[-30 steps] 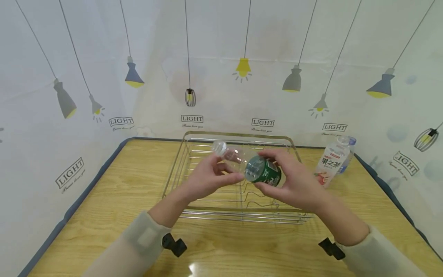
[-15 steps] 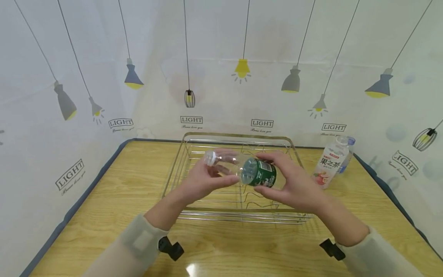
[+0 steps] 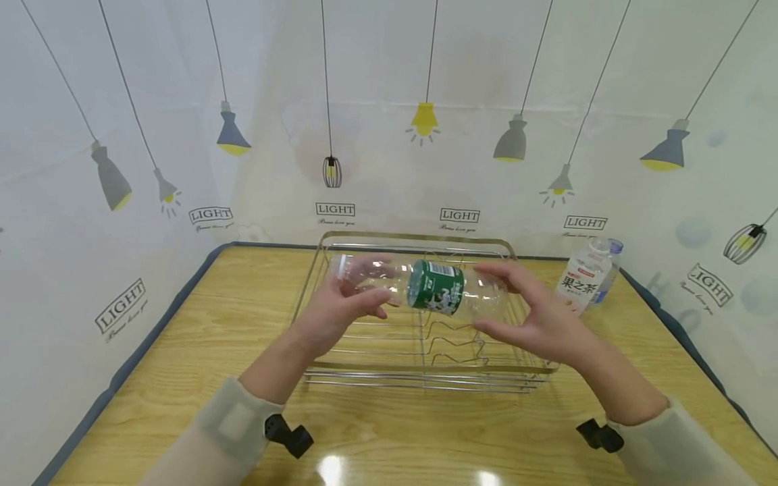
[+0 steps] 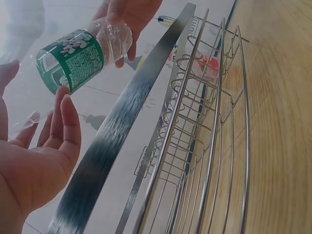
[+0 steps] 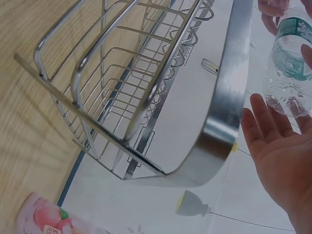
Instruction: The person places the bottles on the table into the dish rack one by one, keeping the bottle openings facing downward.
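A clear plastic bottle (image 3: pixel 483 293) with a green label (image 3: pixel 435 287) lies almost level above the wire rack, its white-capped end towards the left. My left hand (image 3: pixel 331 310) holds it around the neck and shoulder, thumb in front. At the base end, my right hand (image 3: pixel 541 314) has the bottle between thumb and fingers. The left wrist view shows the bottle's label (image 4: pixel 73 58) tilted between both hands. In the right wrist view, the clear base (image 5: pixel 287 97) sits by the right fingertips; part of the far grip is hidden.
A metal wire dish rack (image 3: pixel 425 368) with a flat rim stands on the wooden table (image 3: pixel 200 337). Right of it stand a fruit tea bottle (image 3: pixel 583 277) with a pink-and-white label and a blue-capped bottle (image 3: pixel 610 266) partly behind it. A printed curtain (image 3: pixel 389 135) encloses the back and sides.
The bottle has swung from pointing its base towards me to lying crosswise. My left hand has moved left and slightly down, and my right hand has shifted right, towards the bottle's base.
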A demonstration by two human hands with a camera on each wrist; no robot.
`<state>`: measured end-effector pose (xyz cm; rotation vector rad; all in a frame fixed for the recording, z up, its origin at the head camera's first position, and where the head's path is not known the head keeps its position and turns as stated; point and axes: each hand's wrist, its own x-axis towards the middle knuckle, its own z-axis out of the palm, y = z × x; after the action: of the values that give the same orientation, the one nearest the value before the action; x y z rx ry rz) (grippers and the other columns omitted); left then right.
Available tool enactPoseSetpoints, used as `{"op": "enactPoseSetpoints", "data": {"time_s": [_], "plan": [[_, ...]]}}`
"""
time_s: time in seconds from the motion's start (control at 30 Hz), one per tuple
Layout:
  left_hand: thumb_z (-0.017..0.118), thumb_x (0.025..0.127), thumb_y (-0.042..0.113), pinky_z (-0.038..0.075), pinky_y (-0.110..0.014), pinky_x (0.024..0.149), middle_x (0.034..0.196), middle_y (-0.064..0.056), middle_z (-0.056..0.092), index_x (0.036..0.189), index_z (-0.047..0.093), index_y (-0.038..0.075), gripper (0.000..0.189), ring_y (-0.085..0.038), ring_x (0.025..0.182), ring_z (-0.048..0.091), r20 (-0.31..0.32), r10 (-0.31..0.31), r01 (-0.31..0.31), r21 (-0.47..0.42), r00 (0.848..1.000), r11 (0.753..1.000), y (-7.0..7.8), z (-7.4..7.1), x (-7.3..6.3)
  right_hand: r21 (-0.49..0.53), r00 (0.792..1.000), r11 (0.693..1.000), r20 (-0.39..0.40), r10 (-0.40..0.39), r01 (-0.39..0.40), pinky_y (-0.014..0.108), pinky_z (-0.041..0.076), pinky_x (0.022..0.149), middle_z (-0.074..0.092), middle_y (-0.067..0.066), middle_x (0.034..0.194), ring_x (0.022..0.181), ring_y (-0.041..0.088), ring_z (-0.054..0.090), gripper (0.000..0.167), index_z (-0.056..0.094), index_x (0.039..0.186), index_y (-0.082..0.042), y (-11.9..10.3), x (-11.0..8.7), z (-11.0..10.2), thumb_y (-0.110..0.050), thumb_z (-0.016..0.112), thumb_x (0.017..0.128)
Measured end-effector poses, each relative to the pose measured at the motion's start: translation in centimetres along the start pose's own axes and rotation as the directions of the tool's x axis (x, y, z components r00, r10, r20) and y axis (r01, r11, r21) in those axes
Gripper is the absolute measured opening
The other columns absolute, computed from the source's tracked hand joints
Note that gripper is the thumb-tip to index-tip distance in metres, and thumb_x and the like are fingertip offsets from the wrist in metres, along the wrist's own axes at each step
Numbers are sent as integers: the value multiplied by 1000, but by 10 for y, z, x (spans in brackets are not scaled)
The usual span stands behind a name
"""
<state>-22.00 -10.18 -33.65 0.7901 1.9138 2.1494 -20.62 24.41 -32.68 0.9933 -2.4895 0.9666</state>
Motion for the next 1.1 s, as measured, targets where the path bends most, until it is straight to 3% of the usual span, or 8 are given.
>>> {"op": "enactPoseSetpoints", "data": {"time_s": [0.17, 0.3, 0.4, 0.57, 0.7, 0.87, 1.03, 1.1], "plan": [[67, 102, 6, 62, -30, 88, 147, -11, 64, 156, 53, 9, 57, -16, 111, 70, -42, 8, -9, -8, 999, 1000, 0, -6, -2, 43, 1000, 999, -18, 0, 1, 10, 46, 107, 66, 7, 145, 122, 0, 62, 81, 52, 159, -15, 1, -2, -3, -4, 90, 88], [68, 102, 5, 60, -28, 87, 141, -4, 67, 152, 56, 11, 52, -16, 110, 68, -100, 6, -7, -11, 995, 1000, 2, -10, -3, 52, 1000, 999, -20, 15, -14, 8, 45, 107, 66, 6, 144, 123, -4, 59, 78, 52, 158, -15, 1, -2, -7, -3, 88, 90], [69, 102, 3, 61, -30, 88, 139, -7, 67, 149, 57, 8, 49, -16, 108, 68, -102, 1, -1, 3, 995, 1000, 3, -13, -3, 82, 1000, 996, -9, 25, -24, 8, 43, 108, 62, 5, 149, 125, -2, 59, 77, 51, 159, -13, 1, -1, -10, -2, 86, 91], [74, 99, 4, 63, -30, 88, 142, -16, 62, 145, 59, 4, 48, -17, 106, 70, -66, -2, 11, 125, 998, 992, 3, -17, -4, 214, 998, 975, 0, 68, -66, 10, 47, 105, 59, -5, 149, 122, 5, 62, 75, 49, 159, -10, 2, 1, -12, 4, 81, 93], [79, 99, 10, 64, -33, 88, 144, -16, 61, 144, 64, 14, 48, -24, 114, 70, -41, -34, 43, 258, 999, 965, 2, -17, -4, 342, 993, 932, 27, 119, -121, 15, 52, 102, 56, -6, 151, 120, 14, 65, 71, 46, 162, -11, 1, 3, -14, 5, 75, 99], [85, 97, 22, 62, -43, 94, 142, -8, 66, 147, 64, 27, 55, -31, 127, 67, -31, -70, 77, 396, 997, 915, 2, -12, -4, 421, 986, 892, 45, 162, -165, 23, 59, 94, 56, 3, 148, 117, 21, 67, 69, 44, 164, -16, -1, 8, -13, 3, 71, 102], [87, 95, 31, 58, -46, 102, 145, -4, 67, 151, 61, 31, 61, -27, 130, 66, -14, -97, 90, 510, 995, 856, 4, -6, -3, 510, 986, 845, 37, 163, -159, 24, 62, 89, 60, 7, 141, 114, 20, 68, 69, 44, 164, -13, -3, 14, -13, 5, 69, 103], [86, 95, 31, 58, -46, 103, 146, -5, 68, 153, 60, 30, 63, -28, 130, 66, 3, -97, 81, 528, 995, 845, 4, -4, -2, 540, 986, 827, 40, 164, -159, 24, 62, 87, 59, 7, 141, 113, 18, 68, 69, 42, 165, -12, -4, 17, -13, 6, 68, 103]]}}
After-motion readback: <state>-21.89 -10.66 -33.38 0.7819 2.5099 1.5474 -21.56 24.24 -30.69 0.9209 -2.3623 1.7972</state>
